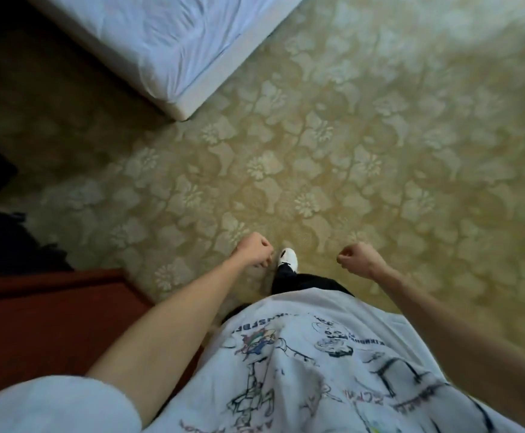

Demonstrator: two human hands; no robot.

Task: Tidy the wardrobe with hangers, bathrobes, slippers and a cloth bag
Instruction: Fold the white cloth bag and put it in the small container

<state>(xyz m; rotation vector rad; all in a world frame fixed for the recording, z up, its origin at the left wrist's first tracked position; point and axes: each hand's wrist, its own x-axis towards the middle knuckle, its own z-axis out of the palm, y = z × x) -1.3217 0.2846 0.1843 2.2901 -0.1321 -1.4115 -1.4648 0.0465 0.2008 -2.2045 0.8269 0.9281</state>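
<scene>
No hanger, bathrobe, slipper or cloth bag shows in this head view, and the wardrobe itself is out of sight. My left hand (pixel 255 250) is held out in front of my waist, fingers curled into a fist with nothing in it. My right hand (pixel 358 257) is level with it to the right, also curled into an empty fist. Between the two hands a white shoe (pixel 287 257) on my foot stands on the carpet.
A patterned yellow-beige carpet (pixel 348 151) covers the floor ahead. A bed corner with a white sheet (pixel 173 42) juts in at the upper left. A reddish-brown wooden piece of furniture (pixel 36 323) stands close at my lower left, with a dark shape (pixel 1 239) beyond it.
</scene>
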